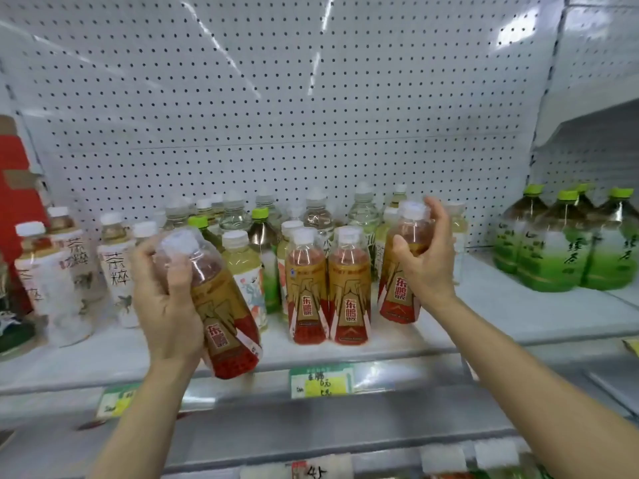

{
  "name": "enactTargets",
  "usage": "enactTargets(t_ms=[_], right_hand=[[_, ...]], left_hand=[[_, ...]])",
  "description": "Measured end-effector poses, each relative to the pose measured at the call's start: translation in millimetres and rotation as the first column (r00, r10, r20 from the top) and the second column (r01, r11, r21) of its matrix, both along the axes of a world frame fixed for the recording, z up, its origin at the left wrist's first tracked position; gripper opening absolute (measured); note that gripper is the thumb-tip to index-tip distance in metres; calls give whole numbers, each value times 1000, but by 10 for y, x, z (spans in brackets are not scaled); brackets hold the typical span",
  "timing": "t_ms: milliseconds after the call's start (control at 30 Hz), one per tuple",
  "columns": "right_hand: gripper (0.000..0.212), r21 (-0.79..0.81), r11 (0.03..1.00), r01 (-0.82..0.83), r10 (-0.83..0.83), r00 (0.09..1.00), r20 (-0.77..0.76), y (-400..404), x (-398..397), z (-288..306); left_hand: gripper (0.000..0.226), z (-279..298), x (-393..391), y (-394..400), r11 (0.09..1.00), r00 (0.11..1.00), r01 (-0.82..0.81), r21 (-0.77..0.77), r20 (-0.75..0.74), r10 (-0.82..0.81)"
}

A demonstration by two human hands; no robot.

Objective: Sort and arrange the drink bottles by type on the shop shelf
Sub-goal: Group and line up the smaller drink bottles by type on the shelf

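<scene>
Red-labelled bottles (221,299), 1 gripped in each of 2 hands (166,299)

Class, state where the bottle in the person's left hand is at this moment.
The left hand holds the red-and-gold bottle tilted, left of centre, before the shelf edge.

White shelf (484,319), mixed drink bottles (306,288), large green tea bottles (567,250)
</scene>
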State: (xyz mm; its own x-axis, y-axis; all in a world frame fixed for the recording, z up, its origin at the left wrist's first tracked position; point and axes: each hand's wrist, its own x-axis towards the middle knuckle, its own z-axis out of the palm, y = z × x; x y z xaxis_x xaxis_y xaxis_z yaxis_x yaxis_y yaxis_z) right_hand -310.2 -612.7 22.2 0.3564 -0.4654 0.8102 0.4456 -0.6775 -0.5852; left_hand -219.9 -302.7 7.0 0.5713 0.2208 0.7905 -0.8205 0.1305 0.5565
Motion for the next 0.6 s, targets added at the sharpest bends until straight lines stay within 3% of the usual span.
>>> enactTargets(t_ms=[67,167,267,600], right_hand=[[70,4,1000,-21,21,999,-32,-93,228,-19],[70,-13,998,-63,61,992,-106,-158,527,-76],[70,-5,993,-120,119,985,-127,-124,691,-157],[68,-83,982,-168,150,972,-182,-148,810,-332]], left_hand=[[40,30,-204,-201,999,1000,-5,44,-19,6],[17,-18,-218,-355,998,998,-9,54,-57,12],[38,-25,-228,-440,994,996,-62,88,-63,67],[39,-47,5,-585,979,994,-80,187,-57,92]])
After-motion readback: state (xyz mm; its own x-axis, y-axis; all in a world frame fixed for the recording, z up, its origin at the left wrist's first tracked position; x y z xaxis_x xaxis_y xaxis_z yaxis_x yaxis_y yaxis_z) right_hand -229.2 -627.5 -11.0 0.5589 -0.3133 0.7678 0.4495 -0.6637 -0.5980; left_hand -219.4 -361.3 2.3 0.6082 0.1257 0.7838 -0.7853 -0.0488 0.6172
